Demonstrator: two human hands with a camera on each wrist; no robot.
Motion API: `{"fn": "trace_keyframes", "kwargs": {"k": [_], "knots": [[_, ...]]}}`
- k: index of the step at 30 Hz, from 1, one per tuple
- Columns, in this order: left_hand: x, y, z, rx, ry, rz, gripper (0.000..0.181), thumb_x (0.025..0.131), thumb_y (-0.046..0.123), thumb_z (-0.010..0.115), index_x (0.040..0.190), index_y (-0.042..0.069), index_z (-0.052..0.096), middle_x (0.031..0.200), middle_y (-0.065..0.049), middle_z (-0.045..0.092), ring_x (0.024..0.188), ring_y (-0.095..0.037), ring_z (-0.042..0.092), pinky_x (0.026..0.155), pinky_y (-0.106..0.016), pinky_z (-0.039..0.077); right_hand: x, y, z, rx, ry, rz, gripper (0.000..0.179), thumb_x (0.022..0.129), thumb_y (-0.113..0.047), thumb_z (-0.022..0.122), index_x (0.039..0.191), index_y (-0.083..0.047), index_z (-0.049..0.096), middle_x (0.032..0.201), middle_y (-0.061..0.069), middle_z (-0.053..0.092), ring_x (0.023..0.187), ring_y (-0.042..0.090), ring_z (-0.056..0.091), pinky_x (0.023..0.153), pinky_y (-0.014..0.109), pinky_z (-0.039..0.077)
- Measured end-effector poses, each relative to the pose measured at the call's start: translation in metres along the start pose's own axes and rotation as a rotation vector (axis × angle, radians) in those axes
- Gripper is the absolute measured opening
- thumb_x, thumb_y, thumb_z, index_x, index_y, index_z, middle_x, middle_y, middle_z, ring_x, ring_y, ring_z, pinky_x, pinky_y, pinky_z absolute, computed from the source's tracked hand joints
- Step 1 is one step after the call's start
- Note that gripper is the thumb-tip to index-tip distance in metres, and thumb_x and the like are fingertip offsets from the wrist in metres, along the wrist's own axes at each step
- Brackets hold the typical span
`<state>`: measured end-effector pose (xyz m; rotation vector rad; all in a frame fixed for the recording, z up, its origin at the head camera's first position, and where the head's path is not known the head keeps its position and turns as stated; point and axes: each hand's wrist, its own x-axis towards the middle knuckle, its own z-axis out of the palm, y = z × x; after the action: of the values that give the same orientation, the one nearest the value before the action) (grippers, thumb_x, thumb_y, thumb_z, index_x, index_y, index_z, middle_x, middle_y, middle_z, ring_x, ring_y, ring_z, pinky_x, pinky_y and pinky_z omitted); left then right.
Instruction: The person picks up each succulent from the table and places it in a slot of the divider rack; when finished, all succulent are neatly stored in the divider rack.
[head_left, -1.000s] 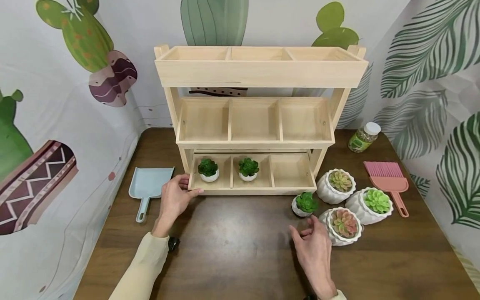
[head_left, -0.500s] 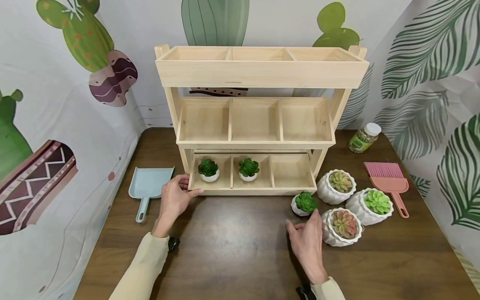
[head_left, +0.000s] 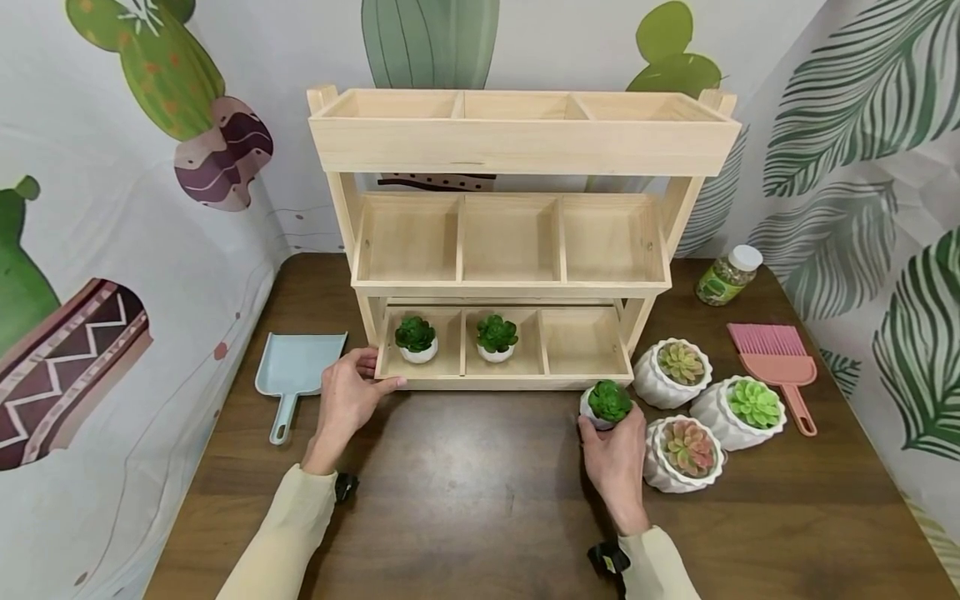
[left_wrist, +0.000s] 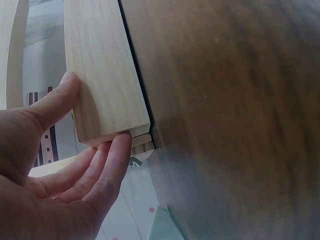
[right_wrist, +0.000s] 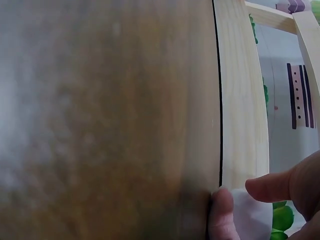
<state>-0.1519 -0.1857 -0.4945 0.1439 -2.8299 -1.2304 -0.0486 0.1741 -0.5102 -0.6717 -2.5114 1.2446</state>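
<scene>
In the head view my right hand (head_left: 617, 465) has its thumb and fingers on either side of a small potted succulent (head_left: 609, 401), dark green in a white pot, just in front of the shelf's lower right corner. The right wrist view shows the white pot (right_wrist: 251, 214) between thumb and finger. My left hand (head_left: 349, 395) grips the bottom left corner of the three-tier wooden plant shelf (head_left: 517, 150), thumb on the front board and fingers round the end. Two similar small succulents, one on the left (head_left: 416, 335) and one in the middle (head_left: 497, 337), sit in the bottom tier's compartments.
Three larger ribbed white pots with a yellowish (head_left: 672, 372), a light green (head_left: 738, 412) and a reddish succulent (head_left: 684, 454) stand right of my right hand. Beyond them are a pink brush (head_left: 776, 367) and a lidded jar (head_left: 727, 276). A light blue dustpan (head_left: 298, 367) lies at left.
My right hand has moved up to the small succulent and taken hold of its pot, shifting it slightly. The left hand stays on the shelf corner.
</scene>
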Motion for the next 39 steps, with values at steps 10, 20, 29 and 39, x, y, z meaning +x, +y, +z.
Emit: {"fn": "trace_keyframes", "kwargs": {"k": [10, 20, 29, 39], "knots": [[0.000, 0.001, -0.001, -0.002, -0.002, -0.006, 0.062, 0.081, 0.018, 0.098, 0.132, -0.004, 0.070, 0.117, -0.024, 0.078, 0.106, -0.037, 0.077, 0.094, -0.052, 0.064, 0.005, 0.002, -0.003, -0.008, -0.030, 0.056, 0.073, 0.096, -0.016, 0.080, 0.150, 0.015, 0.043, 0.143, 0.040, 0.054, 0.139, 0.058, 0.052, 0.119, 0.068, 0.041], [0.000, 0.001, -0.001, -0.001, 0.001, -0.010, 0.061, 0.081, 0.017, 0.098, 0.131, -0.004, 0.070, 0.116, -0.025, 0.078, 0.106, -0.038, 0.076, 0.094, -0.052, 0.063, 0.005, 0.002, -0.001, -0.032, -0.056, 0.081, 0.074, 0.093, -0.022, 0.083, 0.148, 0.010, 0.045, 0.139, 0.038, 0.053, 0.135, 0.057, 0.052, 0.115, 0.068, 0.041], [0.000, 0.001, -0.001, 0.001, 0.001, -0.009, 0.062, 0.081, 0.018, 0.099, 0.131, -0.004, 0.070, 0.116, -0.025, 0.078, 0.105, -0.038, 0.077, 0.094, -0.052, 0.063, 0.001, -0.002, -0.002, -0.023, -0.004, 0.013, 0.072, 0.089, -0.019, 0.088, 0.144, 0.008, 0.050, 0.135, 0.037, 0.057, 0.131, 0.056, 0.055, 0.112, 0.067, 0.043], [0.001, 0.000, 0.000, 0.005, 0.002, -0.006, 0.061, 0.080, 0.018, 0.099, 0.130, -0.004, 0.071, 0.114, -0.024, 0.078, 0.104, -0.037, 0.077, 0.093, -0.051, 0.062, 0.001, -0.021, -0.012, -0.027, 0.053, -0.093, 0.069, 0.085, -0.019, 0.091, 0.140, 0.006, 0.058, 0.119, 0.028, 0.064, 0.108, 0.045, 0.064, 0.099, 0.056, 0.048]]}}
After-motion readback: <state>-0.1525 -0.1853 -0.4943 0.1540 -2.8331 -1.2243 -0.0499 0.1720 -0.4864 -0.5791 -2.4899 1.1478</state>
